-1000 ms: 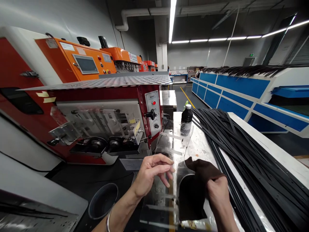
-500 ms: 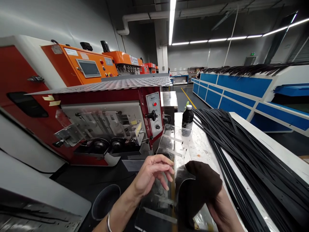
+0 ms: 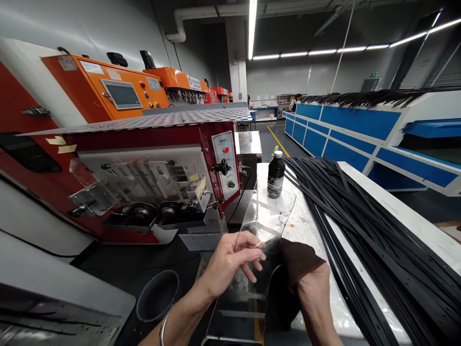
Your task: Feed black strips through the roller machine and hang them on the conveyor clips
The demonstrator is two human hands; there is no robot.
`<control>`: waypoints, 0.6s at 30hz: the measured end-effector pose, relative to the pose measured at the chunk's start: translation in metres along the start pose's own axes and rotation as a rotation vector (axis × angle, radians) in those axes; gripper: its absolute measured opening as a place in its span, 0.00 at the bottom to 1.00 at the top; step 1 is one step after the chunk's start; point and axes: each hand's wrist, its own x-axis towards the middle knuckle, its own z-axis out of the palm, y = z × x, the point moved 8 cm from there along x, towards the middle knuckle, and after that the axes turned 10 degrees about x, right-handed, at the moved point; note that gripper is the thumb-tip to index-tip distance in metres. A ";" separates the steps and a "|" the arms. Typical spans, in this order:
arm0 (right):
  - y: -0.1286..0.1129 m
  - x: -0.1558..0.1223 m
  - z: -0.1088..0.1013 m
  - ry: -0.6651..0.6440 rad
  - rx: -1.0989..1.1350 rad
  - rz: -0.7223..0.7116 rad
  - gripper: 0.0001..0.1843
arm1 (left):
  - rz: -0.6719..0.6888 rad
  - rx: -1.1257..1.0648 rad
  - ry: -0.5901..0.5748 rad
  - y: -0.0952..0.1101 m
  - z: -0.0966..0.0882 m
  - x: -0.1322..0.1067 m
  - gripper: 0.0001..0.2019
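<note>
My left hand [image 3: 234,262] hovers over a clear plastic sheet [image 3: 268,229], its fingers loosely curled and apart, with nothing I can make out in them. A dark brown cloth [image 3: 300,259] is bunched in my right hand [image 3: 314,293], which covers part of it. The cloth hangs at the right side of the sheet, by a curved edge. Light strips cross the sheet, which overhangs the left edge of a white worktable [image 3: 306,216]. Beyond my hands stands a dark bottle [image 3: 276,175] with a white cap, upright on the table.
Long black strips [image 3: 345,216] lie heaped along the table's right side. To the left stands a red machine [image 3: 158,185] with a control panel and rollers. A dark round bin [image 3: 158,295] sits on the floor below. Blue-panelled benches [image 3: 360,125] extend at the right back.
My right hand has shifted left with the cloth and now shows more of its back. My left hand has moved slightly right. The whole view has shifted a little.
</note>
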 end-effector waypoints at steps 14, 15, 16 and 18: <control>-0.006 -0.001 -0.006 -0.061 0.139 0.086 0.10 | 0.024 -0.016 -0.019 0.008 -0.004 -0.005 0.09; -0.005 -0.002 -0.005 -0.091 0.144 0.105 0.09 | 0.028 -0.021 -0.021 0.009 -0.004 -0.004 0.09; -0.004 -0.002 -0.004 -0.123 0.142 0.129 0.08 | 0.029 -0.030 -0.027 0.010 -0.004 -0.004 0.09; -0.004 -0.002 -0.003 -0.151 0.136 0.156 0.09 | 0.028 -0.051 -0.041 0.010 -0.003 -0.003 0.08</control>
